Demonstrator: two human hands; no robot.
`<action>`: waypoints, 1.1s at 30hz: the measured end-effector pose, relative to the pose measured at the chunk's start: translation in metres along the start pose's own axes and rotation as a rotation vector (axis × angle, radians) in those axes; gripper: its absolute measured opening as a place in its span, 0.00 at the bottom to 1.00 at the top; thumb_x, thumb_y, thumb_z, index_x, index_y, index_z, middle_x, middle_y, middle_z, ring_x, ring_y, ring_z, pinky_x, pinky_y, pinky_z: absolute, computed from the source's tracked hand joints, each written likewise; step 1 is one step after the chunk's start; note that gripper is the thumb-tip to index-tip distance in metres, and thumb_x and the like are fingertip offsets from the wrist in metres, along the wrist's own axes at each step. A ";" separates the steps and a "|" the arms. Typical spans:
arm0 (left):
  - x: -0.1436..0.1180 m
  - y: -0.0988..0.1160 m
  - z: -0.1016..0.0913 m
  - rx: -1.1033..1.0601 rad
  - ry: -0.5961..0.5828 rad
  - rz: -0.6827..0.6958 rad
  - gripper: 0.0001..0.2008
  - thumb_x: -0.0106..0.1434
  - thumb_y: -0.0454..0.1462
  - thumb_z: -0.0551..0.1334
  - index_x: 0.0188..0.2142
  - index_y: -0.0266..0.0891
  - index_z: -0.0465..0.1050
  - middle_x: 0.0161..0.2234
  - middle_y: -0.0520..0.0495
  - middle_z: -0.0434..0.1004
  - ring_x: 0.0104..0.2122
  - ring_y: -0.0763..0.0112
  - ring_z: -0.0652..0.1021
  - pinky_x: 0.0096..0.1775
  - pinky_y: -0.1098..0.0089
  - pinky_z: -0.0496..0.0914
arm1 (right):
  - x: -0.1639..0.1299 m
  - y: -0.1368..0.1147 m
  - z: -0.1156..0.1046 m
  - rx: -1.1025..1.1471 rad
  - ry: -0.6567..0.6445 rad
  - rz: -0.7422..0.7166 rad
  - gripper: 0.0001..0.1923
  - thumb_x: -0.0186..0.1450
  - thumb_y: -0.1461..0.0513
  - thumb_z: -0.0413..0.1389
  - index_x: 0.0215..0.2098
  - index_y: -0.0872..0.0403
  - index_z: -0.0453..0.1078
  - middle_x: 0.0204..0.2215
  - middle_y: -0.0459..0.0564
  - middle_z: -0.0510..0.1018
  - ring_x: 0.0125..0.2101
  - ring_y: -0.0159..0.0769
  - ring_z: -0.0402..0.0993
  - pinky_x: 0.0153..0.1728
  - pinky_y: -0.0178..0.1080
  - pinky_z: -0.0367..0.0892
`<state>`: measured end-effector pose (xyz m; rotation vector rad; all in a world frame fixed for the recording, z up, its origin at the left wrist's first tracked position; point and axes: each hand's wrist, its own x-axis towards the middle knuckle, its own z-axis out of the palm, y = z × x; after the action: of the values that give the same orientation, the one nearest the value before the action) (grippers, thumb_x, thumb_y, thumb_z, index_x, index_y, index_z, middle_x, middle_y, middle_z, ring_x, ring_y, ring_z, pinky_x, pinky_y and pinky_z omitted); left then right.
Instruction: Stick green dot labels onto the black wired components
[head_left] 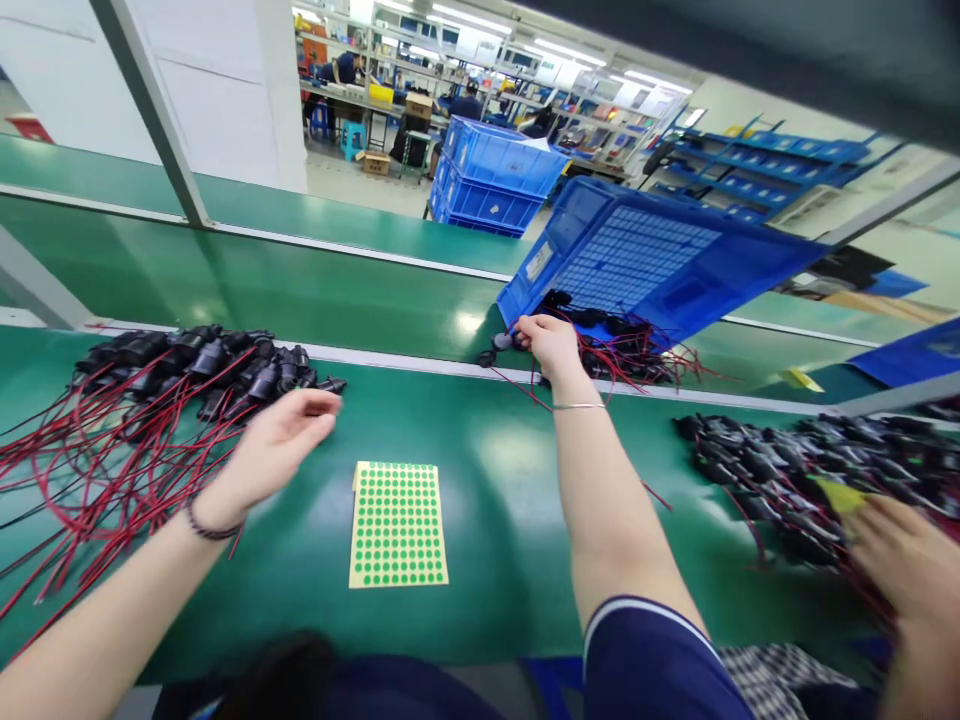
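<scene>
My right hand (pixel 553 348) is reaching to the far edge of the bench, its fingers pinched at a small round black part (pixel 502 342) with a red wire. Just behind it, more black parts with red wires (pixel 626 345) spill from a tilted blue crate (pixel 750 270). My left hand (pixel 289 440) hovers at the right end of a heap of black cylindrical parts (pixel 202 365) with long red and black wires; its fingers are stretched and hold nothing visible. Between my hands lies a sheet of green round stickers (pixel 399 525).
At the right, a co-worker's hand (pixel 900 550), blurred, holds something yellow (pixel 838 495) over another heap of black parts (pixel 787 470). Stacked blue crates (pixel 491 175) stand beyond the green bench (pixel 495 600). A metal post (pixel 154 110) rises at the left.
</scene>
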<state>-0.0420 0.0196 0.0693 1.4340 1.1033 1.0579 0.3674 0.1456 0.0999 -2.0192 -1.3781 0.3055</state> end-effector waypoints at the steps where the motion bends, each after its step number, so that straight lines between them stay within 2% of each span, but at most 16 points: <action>1: 0.004 -0.002 0.022 -0.202 -0.098 -0.098 0.19 0.59 0.49 0.67 0.44 0.40 0.75 0.43 0.41 0.80 0.42 0.61 0.81 0.49 0.56 0.76 | -0.008 -0.011 0.000 0.065 -0.033 -0.047 0.17 0.67 0.53 0.52 0.35 0.57 0.76 0.32 0.54 0.82 0.28 0.32 0.75 0.32 0.34 0.69; 3: 0.017 -0.003 0.063 -0.586 -0.206 -0.339 0.21 0.62 0.50 0.65 0.46 0.37 0.73 0.43 0.37 0.80 0.43 0.60 0.82 0.52 0.55 0.75 | -0.029 -0.035 0.002 0.251 -0.138 -0.161 0.17 0.63 0.50 0.58 0.32 0.56 0.77 0.28 0.50 0.80 0.24 0.30 0.72 0.29 0.34 0.68; 5: 0.035 -0.002 0.093 -0.864 -0.203 -0.526 0.23 0.67 0.54 0.56 0.43 0.35 0.71 0.45 0.32 0.79 0.46 0.56 0.82 0.53 0.54 0.75 | -0.053 -0.056 0.006 0.427 -0.284 -0.294 0.18 0.58 0.48 0.63 0.29 0.55 0.77 0.24 0.48 0.79 0.24 0.31 0.71 0.28 0.35 0.67; 7: 0.051 0.001 0.105 -1.073 -0.093 -0.487 0.22 0.72 0.52 0.48 0.40 0.36 0.69 0.46 0.33 0.78 0.50 0.58 0.81 0.55 0.57 0.74 | -0.074 -0.070 0.012 0.472 -0.432 -0.381 0.20 0.57 0.46 0.64 0.28 0.55 0.77 0.23 0.48 0.78 0.25 0.33 0.72 0.29 0.36 0.68; 9: 0.060 0.003 0.103 -1.158 0.038 -0.331 0.17 0.74 0.44 0.46 0.38 0.37 0.67 0.46 0.38 0.78 0.50 0.65 0.81 0.56 0.62 0.73 | -0.089 -0.074 0.019 0.421 -0.526 -0.438 0.20 0.59 0.46 0.62 0.28 0.55 0.77 0.24 0.48 0.79 0.26 0.34 0.73 0.31 0.38 0.69; 11: 0.063 0.002 0.093 -1.091 0.141 -0.192 0.10 0.74 0.38 0.49 0.39 0.38 0.65 0.43 0.44 0.78 0.48 0.69 0.81 0.55 0.64 0.73 | -0.104 -0.068 0.029 0.328 -0.467 -0.504 0.17 0.61 0.49 0.61 0.30 0.54 0.78 0.27 0.49 0.80 0.29 0.37 0.74 0.36 0.41 0.71; 13: 0.061 -0.006 0.081 -0.922 0.211 -0.088 0.04 0.71 0.38 0.55 0.43 0.41 0.64 0.40 0.49 0.76 0.44 0.71 0.82 0.53 0.63 0.75 | -0.123 -0.057 0.043 0.224 -0.272 -0.583 0.11 0.62 0.54 0.62 0.35 0.53 0.78 0.33 0.51 0.80 0.36 0.41 0.75 0.43 0.46 0.71; 15: 0.056 -0.021 0.073 -0.718 0.267 0.014 0.11 0.67 0.40 0.62 0.46 0.44 0.62 0.38 0.52 0.73 0.39 0.73 0.81 0.48 0.65 0.76 | -0.149 -0.045 0.058 0.147 -0.135 -0.663 0.07 0.63 0.58 0.61 0.38 0.52 0.77 0.36 0.52 0.79 0.41 0.43 0.75 0.47 0.48 0.70; 16: 0.054 -0.030 0.070 -0.619 0.287 0.064 0.14 0.65 0.41 0.64 0.47 0.45 0.61 0.37 0.53 0.72 0.36 0.75 0.80 0.46 0.67 0.76 | -0.163 -0.040 0.066 0.125 -0.157 -0.701 0.06 0.65 0.60 0.60 0.37 0.52 0.77 0.36 0.53 0.78 0.41 0.43 0.74 0.47 0.48 0.71; 18: 0.049 -0.049 0.067 -0.442 0.304 0.150 0.18 0.63 0.41 0.65 0.48 0.45 0.59 0.38 0.53 0.70 0.34 0.77 0.78 0.43 0.70 0.75 | -0.191 -0.034 0.082 0.088 -0.327 -0.748 0.05 0.66 0.62 0.58 0.36 0.53 0.76 0.37 0.53 0.77 0.40 0.41 0.75 0.44 0.45 0.72; 21: 0.042 -0.071 0.066 -0.269 0.241 0.254 0.21 0.61 0.38 0.64 0.50 0.44 0.57 0.42 0.50 0.69 0.39 0.75 0.78 0.48 0.67 0.74 | -0.218 -0.034 0.099 0.036 -0.465 -0.745 0.05 0.64 0.63 0.60 0.38 0.55 0.76 0.40 0.54 0.76 0.42 0.42 0.75 0.46 0.46 0.73; 24: 0.035 -0.079 0.063 -0.124 0.146 0.332 0.22 0.61 0.35 0.62 0.52 0.43 0.55 0.48 0.45 0.69 0.47 0.69 0.78 0.54 0.61 0.72 | -0.225 -0.039 0.107 -0.003 -0.494 -0.739 0.08 0.63 0.63 0.61 0.41 0.56 0.76 0.41 0.55 0.76 0.44 0.44 0.74 0.48 0.48 0.72; 27: 0.031 -0.077 0.059 0.028 0.099 0.357 0.24 0.61 0.33 0.62 0.54 0.43 0.55 0.50 0.42 0.72 0.51 0.65 0.77 0.57 0.57 0.70 | -0.224 -0.042 0.109 -0.058 -0.476 -0.742 0.08 0.63 0.63 0.61 0.41 0.56 0.77 0.41 0.56 0.76 0.45 0.46 0.73 0.48 0.49 0.72; 33: 0.025 -0.079 0.050 0.178 0.049 0.263 0.22 0.59 0.34 0.65 0.52 0.41 0.64 0.53 0.41 0.76 0.54 0.58 0.77 0.58 0.54 0.70 | -0.228 -0.039 0.116 -0.112 -0.419 -0.770 0.09 0.64 0.63 0.60 0.42 0.56 0.78 0.42 0.57 0.76 0.43 0.46 0.72 0.47 0.49 0.72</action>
<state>0.0030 0.0408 -0.0130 1.7390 1.0853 1.2084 0.1819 -0.0043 -0.0011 -1.3911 -2.3506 0.3086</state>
